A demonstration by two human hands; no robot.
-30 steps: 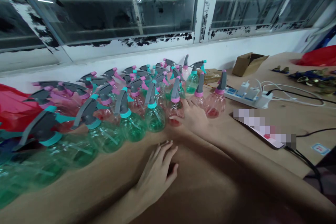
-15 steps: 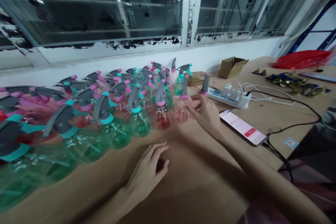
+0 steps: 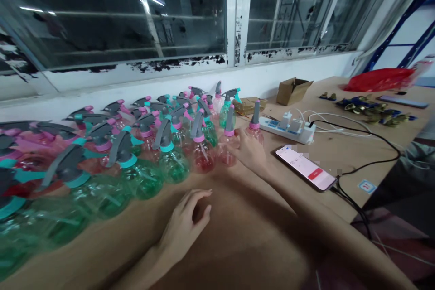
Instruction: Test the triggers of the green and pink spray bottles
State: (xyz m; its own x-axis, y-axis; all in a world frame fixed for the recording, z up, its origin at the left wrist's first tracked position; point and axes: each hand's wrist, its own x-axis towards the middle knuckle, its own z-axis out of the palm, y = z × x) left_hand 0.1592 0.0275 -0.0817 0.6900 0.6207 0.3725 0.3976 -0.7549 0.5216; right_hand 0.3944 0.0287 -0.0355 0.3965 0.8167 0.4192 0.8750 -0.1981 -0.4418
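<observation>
My right hand point(image 3: 250, 150) is at the right side of a clear spray bottle point(image 3: 227, 153) with a pink collar and grey trigger head. Its thumb lies across the bottle's front and its fingers curl behind the side, partly hidden. Just beyond that hand stands another pink-collared spray bottle point(image 3: 255, 132), its lower body covered by the hand. My left hand point(image 3: 185, 222) hovers over the bare table front, fingers curved, thumb apart, holding nothing. Nearest to it are a red-tinted spray bottle point(image 3: 204, 156) and a green spray bottle point(image 3: 174, 163) with a turquoise collar.
Rows of pink and green spray bottles point(image 3: 98, 190) fill the table's left side below the window. To the right lie a power strip point(image 3: 288, 131), a phone point(image 3: 306, 167) with cables, an open cardboard box point(image 3: 292, 91), brass fittings point(image 3: 367, 106) and a red bag point(image 3: 380, 79).
My right hand has moved slightly left onto the pink-collared spray bottle, its thumb now across the front. The left hand keeps its curved pose. The whole view has shifted a little.
</observation>
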